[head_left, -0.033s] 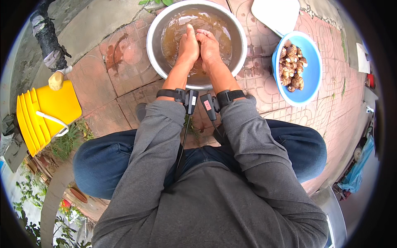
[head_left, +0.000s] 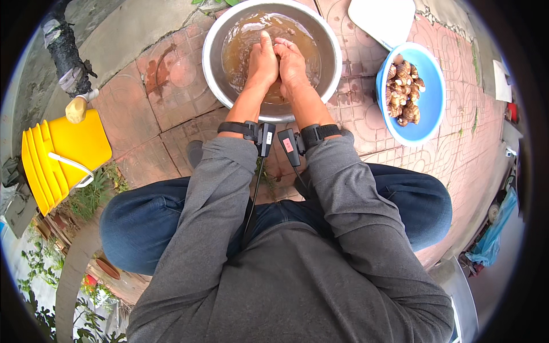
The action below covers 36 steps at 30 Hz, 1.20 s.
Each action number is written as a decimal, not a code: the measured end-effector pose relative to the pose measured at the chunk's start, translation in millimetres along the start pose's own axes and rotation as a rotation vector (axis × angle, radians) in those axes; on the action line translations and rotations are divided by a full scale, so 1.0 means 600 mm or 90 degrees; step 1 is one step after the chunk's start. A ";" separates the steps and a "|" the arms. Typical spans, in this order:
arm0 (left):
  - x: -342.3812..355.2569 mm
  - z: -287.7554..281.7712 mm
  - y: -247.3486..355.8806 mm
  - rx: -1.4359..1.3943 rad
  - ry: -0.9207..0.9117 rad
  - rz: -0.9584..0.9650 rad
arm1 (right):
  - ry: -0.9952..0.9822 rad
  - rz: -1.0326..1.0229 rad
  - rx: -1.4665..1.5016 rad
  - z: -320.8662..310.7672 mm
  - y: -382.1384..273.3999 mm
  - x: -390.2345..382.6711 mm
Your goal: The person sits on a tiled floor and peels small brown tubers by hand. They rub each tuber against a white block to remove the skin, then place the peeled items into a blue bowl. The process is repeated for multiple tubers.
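Nothing shifted since the earlier frame, same pose. Left hand and right hand pressed together, fingers curled shut around something hidden, over the muddy brown water in the round steel basin; probably kept low for rinsing. Knobbly brown roots piled in the blue plastic bowl right of the basin, within reach. Yellow plastic bucket well left.

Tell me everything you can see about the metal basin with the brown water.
The metal basin is round, wide and shiny, like steel, and sits upright on reddish paving tiles at the top of the view. Muddy brown water fills much of it. The left hand and right hand are pressed together in the water, fingers partly under. A blue bowl of knobbly roots stands apart, to its right.
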<state>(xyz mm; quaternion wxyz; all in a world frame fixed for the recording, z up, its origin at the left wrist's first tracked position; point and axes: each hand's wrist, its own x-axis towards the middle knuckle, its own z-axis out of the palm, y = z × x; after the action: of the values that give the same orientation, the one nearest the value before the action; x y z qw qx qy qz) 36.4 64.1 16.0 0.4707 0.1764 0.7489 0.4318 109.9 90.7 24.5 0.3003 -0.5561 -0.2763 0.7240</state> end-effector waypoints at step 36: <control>0.017 -0.056 -0.031 -0.160 -0.050 -0.323 | -0.289 0.055 -0.047 -0.048 0.020 0.026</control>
<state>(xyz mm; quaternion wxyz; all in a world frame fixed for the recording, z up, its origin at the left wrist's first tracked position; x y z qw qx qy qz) 5.1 44.0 1.5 0.6105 -0.0597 0.6908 0.3829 133.1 96.3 -0.9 0.1786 -0.4009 -0.3387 0.8323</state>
